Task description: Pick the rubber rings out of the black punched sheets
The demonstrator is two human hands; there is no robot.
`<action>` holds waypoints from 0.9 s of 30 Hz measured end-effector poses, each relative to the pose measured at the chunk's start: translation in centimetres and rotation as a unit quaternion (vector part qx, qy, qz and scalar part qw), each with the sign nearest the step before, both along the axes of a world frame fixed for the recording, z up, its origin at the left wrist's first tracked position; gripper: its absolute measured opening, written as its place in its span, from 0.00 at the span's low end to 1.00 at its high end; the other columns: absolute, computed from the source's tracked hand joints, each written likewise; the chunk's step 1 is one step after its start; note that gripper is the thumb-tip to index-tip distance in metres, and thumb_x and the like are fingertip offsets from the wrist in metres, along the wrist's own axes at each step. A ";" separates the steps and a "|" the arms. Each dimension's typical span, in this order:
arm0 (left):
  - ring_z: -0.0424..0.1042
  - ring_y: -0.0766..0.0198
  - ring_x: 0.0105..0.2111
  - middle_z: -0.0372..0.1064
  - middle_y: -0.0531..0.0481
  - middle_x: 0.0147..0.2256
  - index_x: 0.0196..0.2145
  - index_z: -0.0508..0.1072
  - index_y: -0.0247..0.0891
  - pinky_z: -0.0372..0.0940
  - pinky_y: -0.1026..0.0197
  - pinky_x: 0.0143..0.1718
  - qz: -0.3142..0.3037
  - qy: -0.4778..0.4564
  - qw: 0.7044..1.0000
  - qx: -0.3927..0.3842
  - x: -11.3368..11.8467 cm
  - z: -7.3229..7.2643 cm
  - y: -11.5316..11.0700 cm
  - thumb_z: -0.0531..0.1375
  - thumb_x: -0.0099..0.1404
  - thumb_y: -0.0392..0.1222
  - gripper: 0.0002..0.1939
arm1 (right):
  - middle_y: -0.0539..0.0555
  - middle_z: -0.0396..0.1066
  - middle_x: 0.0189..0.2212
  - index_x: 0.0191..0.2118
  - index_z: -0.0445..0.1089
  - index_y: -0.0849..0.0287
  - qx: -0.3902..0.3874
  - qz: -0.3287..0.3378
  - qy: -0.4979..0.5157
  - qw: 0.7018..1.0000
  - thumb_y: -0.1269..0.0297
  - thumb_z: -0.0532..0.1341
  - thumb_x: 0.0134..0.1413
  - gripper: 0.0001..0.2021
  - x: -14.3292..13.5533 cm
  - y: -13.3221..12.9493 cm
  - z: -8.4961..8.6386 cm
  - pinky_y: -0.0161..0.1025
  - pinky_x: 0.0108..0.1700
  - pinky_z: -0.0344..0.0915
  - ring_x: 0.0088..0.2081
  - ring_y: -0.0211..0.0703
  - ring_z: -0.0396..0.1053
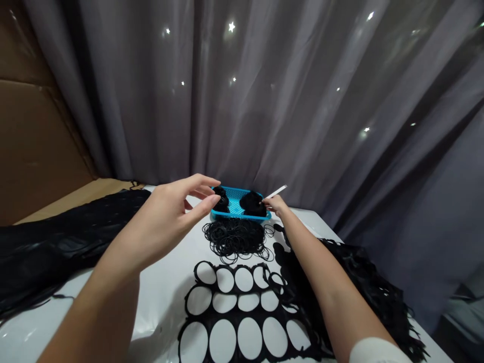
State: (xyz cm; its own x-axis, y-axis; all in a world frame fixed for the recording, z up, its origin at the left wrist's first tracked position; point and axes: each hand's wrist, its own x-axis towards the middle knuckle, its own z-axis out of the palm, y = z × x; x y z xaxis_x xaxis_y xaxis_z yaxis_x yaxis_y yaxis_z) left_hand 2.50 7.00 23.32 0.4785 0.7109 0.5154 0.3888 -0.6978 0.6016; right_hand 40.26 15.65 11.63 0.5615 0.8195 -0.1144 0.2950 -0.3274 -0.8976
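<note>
A blue basket point(235, 201) stands at the back of the white table, with a dark bundle point(252, 203) on its right side and another at its left end. My right hand point(275, 203) is at the basket's right edge, its fingers closed on a thin white stick point(276, 192). Left of the basket, my left hand point(177, 212) is raised with thumb and fingers apart, and nothing shows between them. In front of the basket lies a pile of thin black rings point(238, 237). Nearer still, a black sheet with large round holes point(232, 316) lies flat.
Black sheets point(68, 237) cover the left side of the table. More black material point(363, 282) is heaped along the right edge, partly under my right forearm. A grey curtain point(234, 126) hangs behind the table, and a cardboard box point(34, 136) stands at the far left.
</note>
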 end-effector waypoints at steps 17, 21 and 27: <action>0.73 0.63 0.36 0.75 0.52 0.40 0.47 0.76 0.46 0.69 0.64 0.36 0.023 0.019 1.000 -0.005 0.0 0.6 0.0 0.58 0.68 0.54 0.16 | 0.52 0.70 0.29 0.48 0.69 0.63 -0.089 0.295 0.123 0.943 0.64 0.69 0.43 0.23 -7.1 -16.8 -2.7 0.34 0.26 0.63 0.29 0.43 0.71; 0.72 0.66 0.33 0.75 0.52 0.37 0.47 0.77 0.45 0.68 0.65 0.35 0.023 0.029 0.999 0.002 0.4 0.2 0.3 0.57 0.67 0.54 0.16 | 0.55 0.68 0.41 0.49 0.65 0.60 -0.118 0.371 0.146 0.909 0.63 0.66 0.49 0.20 -10.9 -22.1 -5.4 0.32 0.22 0.62 0.34 0.45 0.75; 0.69 0.66 0.26 0.74 0.53 0.36 0.46 0.77 0.48 0.61 0.67 0.23 0.062 0.051 0.997 0.007 0.7 0.4 0.0 0.56 0.62 0.61 0.22 | 0.51 0.73 0.33 0.30 0.64 0.60 -0.031 0.377 -0.062 0.924 0.70 0.59 0.55 0.04 -10.8 -24.2 -5.1 0.35 0.36 0.62 0.34 0.38 0.68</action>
State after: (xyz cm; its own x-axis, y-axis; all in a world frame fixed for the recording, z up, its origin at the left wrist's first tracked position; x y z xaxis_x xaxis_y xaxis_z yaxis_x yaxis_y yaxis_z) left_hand 3.15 6.99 23.74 0.4389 0.7607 0.4783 0.5313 -0.6490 0.5446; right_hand 29.49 -8.60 6.48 -0.1545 0.9769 -0.1473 0.5598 -0.0363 -0.8279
